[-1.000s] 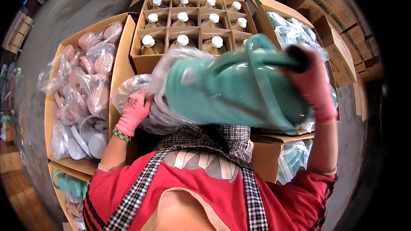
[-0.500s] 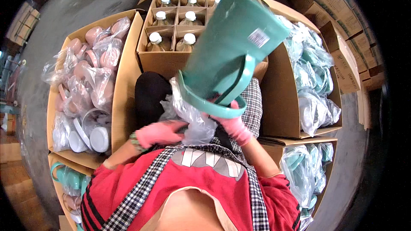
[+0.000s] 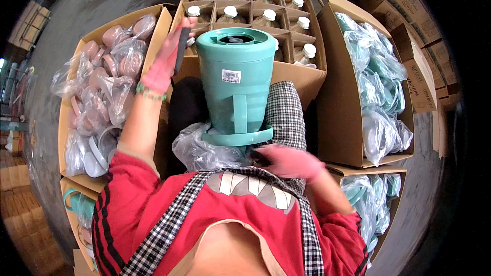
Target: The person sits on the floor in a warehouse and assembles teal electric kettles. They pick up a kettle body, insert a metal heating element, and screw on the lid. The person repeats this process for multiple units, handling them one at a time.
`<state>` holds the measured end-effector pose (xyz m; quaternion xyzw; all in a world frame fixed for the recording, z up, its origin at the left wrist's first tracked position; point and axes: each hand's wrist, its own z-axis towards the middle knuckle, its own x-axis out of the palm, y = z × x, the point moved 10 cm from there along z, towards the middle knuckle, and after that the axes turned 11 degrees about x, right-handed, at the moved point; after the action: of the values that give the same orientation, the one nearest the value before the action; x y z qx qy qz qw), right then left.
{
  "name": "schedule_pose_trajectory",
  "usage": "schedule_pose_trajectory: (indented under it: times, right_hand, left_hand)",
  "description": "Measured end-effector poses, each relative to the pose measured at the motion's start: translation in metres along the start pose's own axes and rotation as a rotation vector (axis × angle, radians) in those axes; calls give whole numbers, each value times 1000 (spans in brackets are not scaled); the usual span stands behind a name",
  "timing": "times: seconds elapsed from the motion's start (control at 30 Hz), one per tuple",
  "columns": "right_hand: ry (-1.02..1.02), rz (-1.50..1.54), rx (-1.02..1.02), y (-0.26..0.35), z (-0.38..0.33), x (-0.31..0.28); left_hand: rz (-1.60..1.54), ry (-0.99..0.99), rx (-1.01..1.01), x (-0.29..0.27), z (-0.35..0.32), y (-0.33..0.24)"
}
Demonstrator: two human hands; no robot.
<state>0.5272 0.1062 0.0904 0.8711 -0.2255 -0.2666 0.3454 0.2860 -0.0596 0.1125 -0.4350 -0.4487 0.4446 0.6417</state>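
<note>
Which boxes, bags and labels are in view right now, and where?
Sticker: small white rectangle on the teal jug, centre.
Carton of white-capped bottles: brown, ahead.
Left carton: brown, pink parts in clear bags.
Right carton: brown, teal parts in clear bags.
</note>
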Motion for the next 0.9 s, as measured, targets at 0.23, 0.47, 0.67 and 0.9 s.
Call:
schedule_pose_trajectory:
  times: [0.23, 0.47, 0.67, 0.9]
  right_hand:
    - [-759, 697, -431, -5, 49, -217]
    - [-1085, 454, -567, 32, 42, -176]
    - [-1138, 327, -218, -10, 64, -218]
    - [-946, 674, -62, -16, 70, -225]
  left_hand:
    - [296, 209, 239, 97, -15, -25]
    - [-138, -133, 29, 29, -22, -30]
    - [470, 340, 780, 117, -84, -111]
    - [236, 228, 521, 103, -53, -77]
